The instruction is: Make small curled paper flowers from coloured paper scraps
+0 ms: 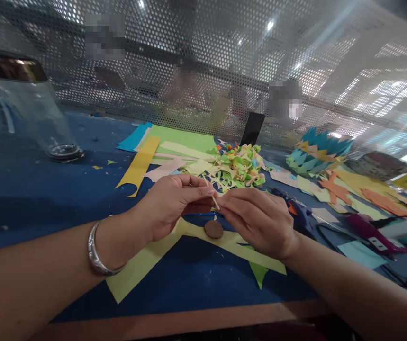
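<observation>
Fingertips of my left hand (175,201) and my right hand (258,220) meet over the middle of the table. Between them is a thin pale yellow strip (216,202), perhaps rolled paper. My left thumb and finger pinch its upper part, and my right fingers close at its lower end. Just below lies a round brown wooden disc (213,229) on a cut piece of pale yellow paper (135,265). A small green paper scrap (259,273) pokes out under that paper's right side. Behind my hands rises a heap of folded green and yellow paper pieces (244,166).
A glass jar (41,109) stands at the left. Coloured sheets (185,138) and a yellow strip (140,163) lie behind my left hand. To the right are a blue glue gun (300,213), a purple tool (372,234) with cables, and a zigzag paper crown (319,154). A perforated screen (196,61) borders the back.
</observation>
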{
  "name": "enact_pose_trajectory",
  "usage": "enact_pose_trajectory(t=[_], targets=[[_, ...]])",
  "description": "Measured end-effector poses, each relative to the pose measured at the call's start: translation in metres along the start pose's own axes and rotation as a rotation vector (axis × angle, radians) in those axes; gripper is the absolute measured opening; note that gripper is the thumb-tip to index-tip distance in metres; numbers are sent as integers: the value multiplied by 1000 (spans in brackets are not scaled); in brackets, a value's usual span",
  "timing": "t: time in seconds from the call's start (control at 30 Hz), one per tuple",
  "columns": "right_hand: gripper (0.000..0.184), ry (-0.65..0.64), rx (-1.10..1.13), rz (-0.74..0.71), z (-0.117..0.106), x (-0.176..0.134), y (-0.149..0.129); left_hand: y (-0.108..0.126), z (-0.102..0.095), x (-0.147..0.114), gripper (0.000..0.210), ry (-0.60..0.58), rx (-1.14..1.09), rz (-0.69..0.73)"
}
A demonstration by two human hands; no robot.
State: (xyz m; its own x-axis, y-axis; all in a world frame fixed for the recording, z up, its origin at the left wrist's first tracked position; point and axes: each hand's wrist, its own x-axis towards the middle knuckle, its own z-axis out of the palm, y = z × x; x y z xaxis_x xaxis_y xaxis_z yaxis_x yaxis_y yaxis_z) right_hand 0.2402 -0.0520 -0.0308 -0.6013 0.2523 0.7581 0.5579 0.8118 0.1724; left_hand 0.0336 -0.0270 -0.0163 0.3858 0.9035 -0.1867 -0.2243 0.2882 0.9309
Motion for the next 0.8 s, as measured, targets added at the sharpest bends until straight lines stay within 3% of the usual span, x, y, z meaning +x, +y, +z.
enact_pose_trajectory(t=[0.17, 0.37, 0.57, 0.8], targets=[[19, -45, 63, 3, 0, 1, -1, -3, 2, -1, 22, -27, 72, 21], [14, -29, 300, 232, 6, 3, 0, -8, -3, 1, 25, -126, 150, 30], [8, -83, 438, 441, 10, 3, 2, -7, -2, 2, 16, -126, 224, 13], [2, -108, 588, 564, 10, 4, 1, -6, -1, 1, 9, -190, 239, 12]])
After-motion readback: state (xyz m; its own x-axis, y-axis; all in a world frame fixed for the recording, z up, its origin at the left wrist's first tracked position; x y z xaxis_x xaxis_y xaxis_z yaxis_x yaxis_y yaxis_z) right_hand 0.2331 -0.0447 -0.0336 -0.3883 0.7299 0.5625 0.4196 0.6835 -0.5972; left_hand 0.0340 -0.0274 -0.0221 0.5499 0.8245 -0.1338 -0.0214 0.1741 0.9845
